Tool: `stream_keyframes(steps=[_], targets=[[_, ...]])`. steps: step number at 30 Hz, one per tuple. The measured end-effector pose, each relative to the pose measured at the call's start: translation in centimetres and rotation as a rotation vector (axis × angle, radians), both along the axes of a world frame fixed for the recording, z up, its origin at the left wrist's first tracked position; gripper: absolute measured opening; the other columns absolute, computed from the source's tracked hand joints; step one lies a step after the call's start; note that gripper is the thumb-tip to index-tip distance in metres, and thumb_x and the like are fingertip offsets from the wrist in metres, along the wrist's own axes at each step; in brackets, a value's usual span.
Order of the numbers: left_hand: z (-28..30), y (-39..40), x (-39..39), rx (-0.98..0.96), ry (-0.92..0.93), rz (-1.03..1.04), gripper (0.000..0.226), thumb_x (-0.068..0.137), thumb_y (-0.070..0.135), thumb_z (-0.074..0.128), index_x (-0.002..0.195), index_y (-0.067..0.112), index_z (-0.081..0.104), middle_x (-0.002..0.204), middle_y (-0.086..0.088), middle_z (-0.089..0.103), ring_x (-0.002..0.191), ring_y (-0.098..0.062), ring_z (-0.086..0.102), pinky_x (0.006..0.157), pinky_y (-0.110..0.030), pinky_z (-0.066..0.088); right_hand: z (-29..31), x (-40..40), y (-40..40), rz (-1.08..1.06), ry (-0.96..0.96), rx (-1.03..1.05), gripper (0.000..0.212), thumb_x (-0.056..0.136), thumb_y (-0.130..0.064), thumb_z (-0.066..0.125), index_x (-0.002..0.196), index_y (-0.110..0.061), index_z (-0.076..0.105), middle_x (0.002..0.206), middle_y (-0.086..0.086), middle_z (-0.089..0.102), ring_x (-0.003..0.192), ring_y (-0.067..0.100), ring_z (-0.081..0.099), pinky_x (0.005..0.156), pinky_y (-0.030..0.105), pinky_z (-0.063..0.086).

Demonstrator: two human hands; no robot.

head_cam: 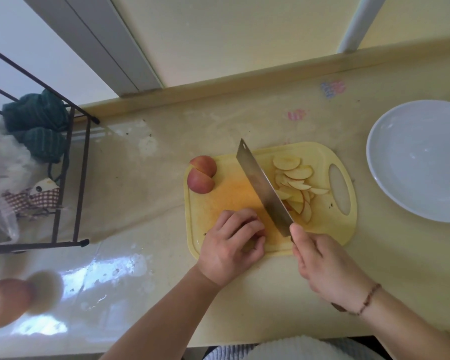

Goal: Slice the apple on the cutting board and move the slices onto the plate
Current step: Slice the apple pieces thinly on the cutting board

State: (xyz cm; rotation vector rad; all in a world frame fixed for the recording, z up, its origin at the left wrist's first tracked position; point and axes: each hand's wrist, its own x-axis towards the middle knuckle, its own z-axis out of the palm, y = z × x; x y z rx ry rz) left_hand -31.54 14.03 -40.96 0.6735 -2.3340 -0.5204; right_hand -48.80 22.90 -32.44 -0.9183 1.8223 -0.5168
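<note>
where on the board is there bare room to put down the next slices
The free patch is the board's orange-stained middle, bordered by the two apple quarters at the far left corner, the knife on the right and the left hand at the near edge. Right of the knife is crowded with slices up to the handle hole. The plate is bare.

My desk [146,255] is pale yellow under a clear glossy cover that throws back bright window light at my near left. A cream wall [231,35] rises behind a low ledge [218,81], with a grey-white frame [109,40] slanting to the left and a white pipe [353,24] at the right. A dark wire rack [70,162] stands at my left, holding green cloth [37,118].
</note>
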Motion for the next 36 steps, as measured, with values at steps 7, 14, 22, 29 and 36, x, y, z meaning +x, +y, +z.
stream_keyframes(steps=[7,14,22,29,36], targets=[[-0.1,0.1,-0.2,0.006,0.000,0.027,0.011,0.081,0.008,0.080,0.091,0.006,0.075,0.104,-0.010,0.069,0.084,-0.027,0.064,0.080,-0.028,0.052,2.9,2.0,1.8,0.017,0.025,-0.048,0.065,0.082,-0.072,0.018,0.055,-0.017,0.038,0.046,-0.002,0.045,0.044,0.008,0.039,0.056,0.033,0.038],[0.0,0.0,-0.1,0.007,0.003,0.022,0.010,0.081,0.008,0.081,0.090,0.004,0.077,0.103,-0.011,0.071,0.084,-0.026,0.065,0.080,-0.029,0.053,3.0,1.9,2.9,0.043,0.044,-0.047,0.074,0.073,-0.082,0.014,0.058,-0.013,0.038,0.049,0.002,0.044,0.046,0.008,0.038,0.051,0.027,0.035],[-0.2,0.0,-0.1,0.007,0.023,0.018,0.010,0.084,0.009,0.079,0.092,0.005,0.076,0.105,-0.010,0.071,0.086,-0.025,0.065,0.082,-0.027,0.052,3.7,2.8,2.5,0.044,0.078,-0.032,0.058,0.074,-0.068,0.018,0.055,-0.015,0.033,0.048,-0.006,0.049,0.048,0.012,0.040,0.051,0.022,0.033],[-0.1,-0.1,-0.1,-0.002,0.051,-0.002,0.017,0.078,0.006,0.085,0.091,0.006,0.075,0.108,-0.008,0.068,0.092,-0.020,0.061,0.080,-0.031,0.053,3.2,3.3,1.0,0.036,0.067,-0.035,0.060,0.075,-0.069,0.015,0.055,-0.019,0.040,0.046,-0.008,0.050,0.050,0.008,0.046,0.055,0.022,0.038],[0.1,-0.2,-0.1,0.005,0.019,-0.004,0.009,0.082,0.006,0.080,0.091,0.006,0.077,0.105,-0.009,0.071,0.087,-0.023,0.064,0.079,-0.030,0.052,1.8,2.8,2.8,0.011,0.049,-0.016,0.069,0.076,-0.075,0.014,0.056,-0.015,0.040,0.048,0.000,0.050,0.046,0.010,0.043,0.053,0.025,0.037]])
